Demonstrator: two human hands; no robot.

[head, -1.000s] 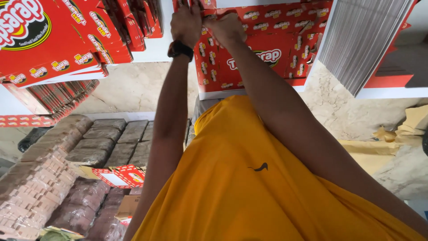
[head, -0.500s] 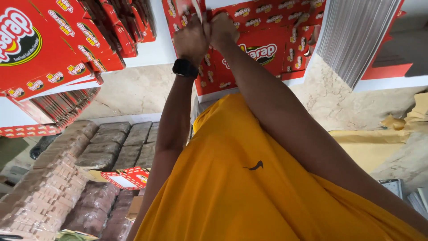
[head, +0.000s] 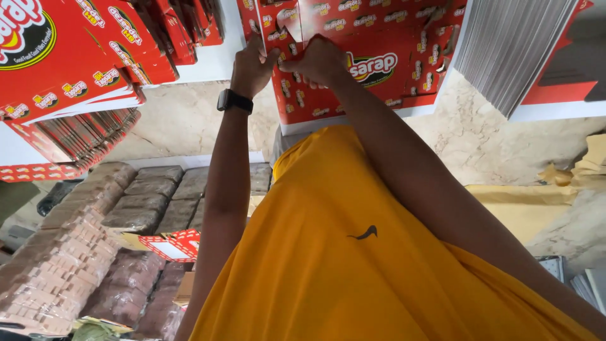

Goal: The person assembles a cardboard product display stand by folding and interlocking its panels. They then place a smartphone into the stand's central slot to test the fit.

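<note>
Both my hands are raised in front of me on a flat red printed carton sheet (head: 366, 69) at the top middle of the head view. My left hand (head: 251, 66), with a black watch on its wrist, pinches a flap at the sheet's upper left edge. My right hand (head: 319, 60) grips the same flap just to the right, knuckles toward the camera. The two hands nearly touch. My yellow shirt (head: 353, 252) fills the lower middle of the view.
Stacks of flat red cartons (head: 69, 69) stand at the upper left, and a pile of white-edged sheets (head: 517, 44) at the upper right. Wrapped brown blocks (head: 95, 252) lie in rows at the lower left. A small red-and-white tray (head: 170, 245) sits among them. Yellow paper (head: 524, 208) lies on the stone floor at right.
Both hands have come down and toward me with the red carton sheet, and they are now closer together on its flap. The view has tilted slightly.
</note>
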